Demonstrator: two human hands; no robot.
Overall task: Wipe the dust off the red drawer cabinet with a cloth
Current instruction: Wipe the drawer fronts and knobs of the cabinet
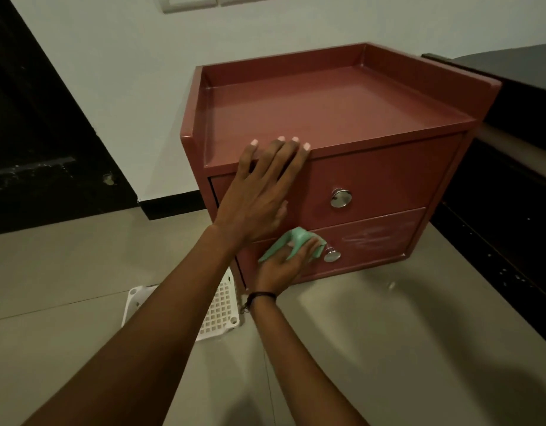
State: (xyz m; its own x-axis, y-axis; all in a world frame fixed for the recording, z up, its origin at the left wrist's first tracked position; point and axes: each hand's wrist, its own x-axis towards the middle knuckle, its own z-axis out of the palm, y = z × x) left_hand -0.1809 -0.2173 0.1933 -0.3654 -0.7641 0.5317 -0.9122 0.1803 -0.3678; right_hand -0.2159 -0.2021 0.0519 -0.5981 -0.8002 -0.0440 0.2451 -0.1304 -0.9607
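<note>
The red drawer cabinet (342, 118) stands on the tiled floor against a white wall, with a rimmed top and two drawers with round metal knobs. My left hand (259, 192) lies flat with fingers apart over the top front edge and upper drawer, holding nothing. My right hand (284, 262) presses a mint-green cloth (296, 241) against the lower drawer front, just left of its knob (332, 255). Pale dusty streaks (376, 238) show on the lower drawer to the right of that knob.
A white plastic grid basket (216, 309) lies on the floor at the cabinet's front left corner, partly behind my arms. Dark furniture (511, 179) stands close on the right. A dark door (35, 133) fills the left side.
</note>
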